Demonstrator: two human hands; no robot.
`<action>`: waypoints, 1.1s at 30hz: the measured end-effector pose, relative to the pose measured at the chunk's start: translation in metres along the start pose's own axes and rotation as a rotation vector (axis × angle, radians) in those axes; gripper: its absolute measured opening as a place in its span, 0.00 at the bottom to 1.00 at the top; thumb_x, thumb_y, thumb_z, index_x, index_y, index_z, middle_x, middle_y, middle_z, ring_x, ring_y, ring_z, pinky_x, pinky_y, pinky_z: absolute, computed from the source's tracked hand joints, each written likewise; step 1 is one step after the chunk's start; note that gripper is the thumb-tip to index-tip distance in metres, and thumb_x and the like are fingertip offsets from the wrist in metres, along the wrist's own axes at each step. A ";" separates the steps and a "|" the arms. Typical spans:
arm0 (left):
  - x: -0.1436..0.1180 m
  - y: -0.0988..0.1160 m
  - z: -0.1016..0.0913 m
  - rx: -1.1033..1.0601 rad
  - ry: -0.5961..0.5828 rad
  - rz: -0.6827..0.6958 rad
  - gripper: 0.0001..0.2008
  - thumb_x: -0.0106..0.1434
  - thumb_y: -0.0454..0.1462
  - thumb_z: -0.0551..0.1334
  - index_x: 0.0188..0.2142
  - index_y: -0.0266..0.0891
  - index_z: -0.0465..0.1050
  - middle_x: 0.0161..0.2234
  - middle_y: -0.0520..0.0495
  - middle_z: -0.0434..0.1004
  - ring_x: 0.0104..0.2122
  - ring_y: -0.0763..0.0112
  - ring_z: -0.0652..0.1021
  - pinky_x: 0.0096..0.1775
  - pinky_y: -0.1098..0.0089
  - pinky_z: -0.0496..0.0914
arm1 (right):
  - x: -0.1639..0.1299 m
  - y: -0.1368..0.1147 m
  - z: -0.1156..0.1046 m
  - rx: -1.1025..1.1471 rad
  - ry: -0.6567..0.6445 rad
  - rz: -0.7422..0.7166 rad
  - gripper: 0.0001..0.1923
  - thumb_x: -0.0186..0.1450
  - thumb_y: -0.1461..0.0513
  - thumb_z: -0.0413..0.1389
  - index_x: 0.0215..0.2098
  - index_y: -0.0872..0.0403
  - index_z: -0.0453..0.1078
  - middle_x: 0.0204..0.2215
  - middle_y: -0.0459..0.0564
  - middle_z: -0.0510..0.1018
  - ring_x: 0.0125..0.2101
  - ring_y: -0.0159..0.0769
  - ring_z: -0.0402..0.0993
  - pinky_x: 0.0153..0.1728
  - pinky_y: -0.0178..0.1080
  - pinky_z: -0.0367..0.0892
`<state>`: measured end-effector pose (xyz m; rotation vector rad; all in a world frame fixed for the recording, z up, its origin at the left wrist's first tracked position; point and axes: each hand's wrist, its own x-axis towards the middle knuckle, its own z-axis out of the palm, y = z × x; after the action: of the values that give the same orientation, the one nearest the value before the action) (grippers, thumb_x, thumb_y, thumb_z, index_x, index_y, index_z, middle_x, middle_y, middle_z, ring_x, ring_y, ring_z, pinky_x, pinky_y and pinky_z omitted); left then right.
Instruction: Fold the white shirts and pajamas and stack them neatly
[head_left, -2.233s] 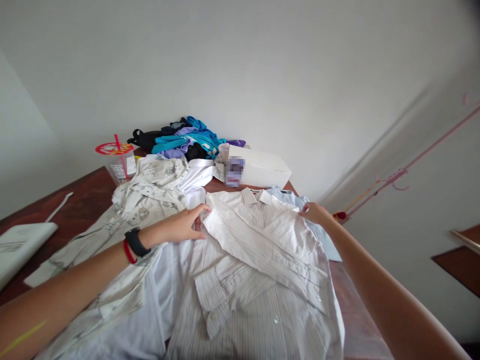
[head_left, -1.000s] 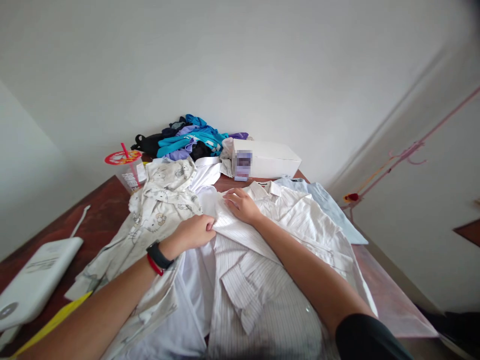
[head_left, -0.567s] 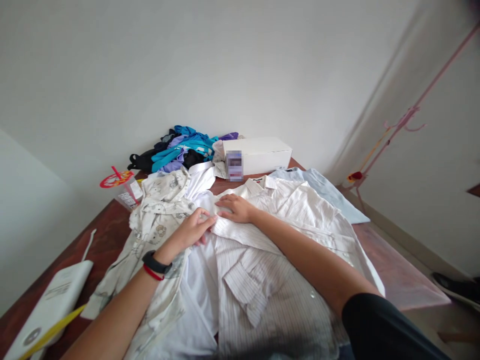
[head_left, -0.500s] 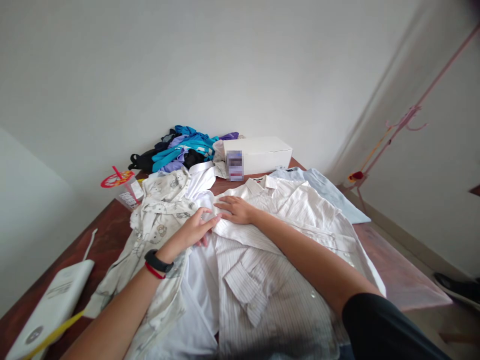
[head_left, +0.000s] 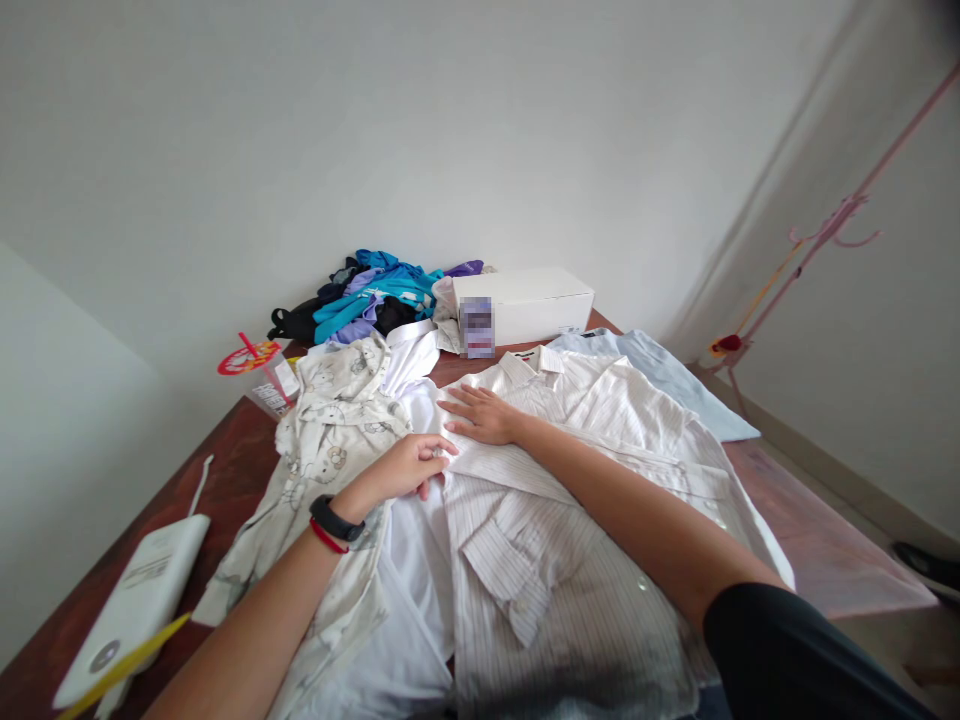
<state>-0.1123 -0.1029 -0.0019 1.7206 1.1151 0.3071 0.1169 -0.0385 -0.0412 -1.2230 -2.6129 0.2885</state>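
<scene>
A white striped long-sleeved shirt (head_left: 525, 480) lies spread on the table, its collar at the far side and one sleeve folded across its front. My right hand (head_left: 481, 414) rests flat on the shirt's upper left part, fingers spread. At the shirt's left edge, just below, my left hand (head_left: 409, 467) has its thumb and forefinger pinched on the cloth, while its other fingers curl underneath, partly hidden. Beneath my left wrist are a plain white garment (head_left: 412, 560) and a cream garment with cartoon prints (head_left: 330, 430).
At the back, a pile of blue, purple and black clothes (head_left: 375, 300) sits beside a white box (head_left: 525, 300). A light blue garment (head_left: 660, 385) lies right. On the left stand a plastic cup with a red straw (head_left: 270, 375) and a white power strip-like device (head_left: 135, 610).
My left hand's thumb and forefinger have come closer together at the shirt's edge. My right hand has stayed flat with its fingers slightly more spread. The view has shifted slightly left.
</scene>
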 end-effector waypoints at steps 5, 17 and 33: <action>-0.001 0.003 0.002 -0.014 0.013 -0.049 0.21 0.65 0.48 0.63 0.50 0.34 0.76 0.28 0.49 0.79 0.16 0.76 0.75 0.17 0.78 0.59 | 0.000 0.003 0.005 0.002 0.068 -0.011 0.34 0.76 0.43 0.46 0.74 0.48 0.56 0.73 0.59 0.56 0.72 0.62 0.50 0.67 0.64 0.53; -0.005 0.009 0.003 0.049 0.006 -0.029 0.20 0.67 0.48 0.62 0.50 0.36 0.75 0.28 0.52 0.77 0.16 0.79 0.74 0.19 0.78 0.61 | 0.002 0.011 0.018 0.043 0.185 -0.064 0.35 0.74 0.42 0.46 0.71 0.50 0.62 0.71 0.62 0.61 0.70 0.61 0.56 0.66 0.64 0.55; -0.005 0.012 0.007 0.138 0.322 0.099 0.22 0.68 0.52 0.62 0.54 0.41 0.75 0.36 0.50 0.78 0.14 0.78 0.74 0.20 0.74 0.65 | 0.004 0.000 0.002 0.261 0.245 -0.209 0.26 0.77 0.50 0.47 0.67 0.52 0.69 0.70 0.55 0.64 0.72 0.51 0.52 0.70 0.56 0.51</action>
<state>-0.1046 -0.1119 0.0063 1.8969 1.3085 0.5983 0.1143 -0.0358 -0.0421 -0.8350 -2.3764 0.3979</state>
